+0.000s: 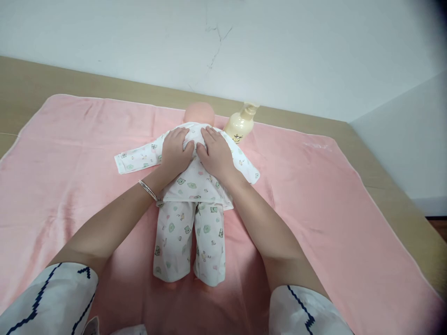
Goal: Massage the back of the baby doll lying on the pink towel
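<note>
A baby doll (pixel 199 113) lies on a pink blanket, its bald head at the far end and no face showing. It wears a white printed long-sleeved top (pixel 195 188) and matching trousers (pixel 173 242). My left hand (pixel 175 151) rests flat on the left side of the upper body, fingers stretched out. On the right side of the upper body lies my right hand (pixel 217 154), also flat and open. The two thumbs nearly meet over the middle. Both sleeves of the top spread outward. The doll's hands and feet are mostly hidden in the clothes.
A cream pump bottle (pixel 240 124) with a small cartoon print is by the doll's head, to the right. The pink blanket (pixel 307 209) covers most of a wooden surface (pixel 401 218). Behind stands a white wall (pixel 139 46) with cracks. White items poke in at the bottom edge.
</note>
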The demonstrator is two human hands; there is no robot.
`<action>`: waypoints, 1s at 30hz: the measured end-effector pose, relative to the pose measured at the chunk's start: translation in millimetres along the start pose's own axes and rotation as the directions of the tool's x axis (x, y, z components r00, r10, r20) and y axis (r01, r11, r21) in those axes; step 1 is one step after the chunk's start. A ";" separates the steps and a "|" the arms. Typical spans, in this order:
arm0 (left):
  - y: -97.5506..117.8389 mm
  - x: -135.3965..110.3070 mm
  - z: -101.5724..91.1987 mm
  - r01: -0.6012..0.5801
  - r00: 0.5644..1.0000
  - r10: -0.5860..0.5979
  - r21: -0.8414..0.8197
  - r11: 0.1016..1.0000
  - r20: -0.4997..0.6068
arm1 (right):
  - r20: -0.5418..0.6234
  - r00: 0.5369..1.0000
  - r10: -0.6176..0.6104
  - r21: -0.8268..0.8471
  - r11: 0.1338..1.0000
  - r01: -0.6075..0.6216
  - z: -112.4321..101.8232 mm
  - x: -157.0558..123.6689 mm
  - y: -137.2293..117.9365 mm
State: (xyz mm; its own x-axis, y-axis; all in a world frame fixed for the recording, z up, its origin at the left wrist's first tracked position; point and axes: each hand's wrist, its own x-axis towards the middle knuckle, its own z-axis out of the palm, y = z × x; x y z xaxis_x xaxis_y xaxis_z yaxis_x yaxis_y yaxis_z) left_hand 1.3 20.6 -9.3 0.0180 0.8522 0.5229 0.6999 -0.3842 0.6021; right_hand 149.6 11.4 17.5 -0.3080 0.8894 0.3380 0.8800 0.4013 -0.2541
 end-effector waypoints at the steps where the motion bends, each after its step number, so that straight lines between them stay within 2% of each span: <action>1: 0.3 -0.1 0.0 0.005 1.000 -0.005 0.002 1.000 0.005 | 0.001 1.000 0.003 0.004 1.000 -0.003 -0.2 -0.1 -0.2; 12: 2.9 -0.8 -1.4 0.020 1.000 -0.021 0.038 0.999 0.015 | -0.023 1.000 -0.011 0.043 0.999 0.012 3.2 -0.2 2.4; 22: -2.1 -5.4 5.7 -0.004 0.998 0.005 0.015 1.000 -0.066 | -0.175 0.984 0.014 0.082 0.997 0.000 17.1 -5.9 1.6; 30: -0.7 -6.0 3.6 -0.006 0.999 0.006 0.003 1.000 -0.044 | -0.176 0.984 0.017 0.134 0.991 0.007 15.1 -8.2 3.7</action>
State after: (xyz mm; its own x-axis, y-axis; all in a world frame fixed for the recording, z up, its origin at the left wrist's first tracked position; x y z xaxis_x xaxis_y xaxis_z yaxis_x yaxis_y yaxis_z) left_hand 3.3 17.0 -15.0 -0.0093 0.8334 0.5526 0.7021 -0.3881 0.5971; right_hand 149.9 8.9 0.1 -0.2251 0.8435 0.4876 0.8214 0.4334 -0.3707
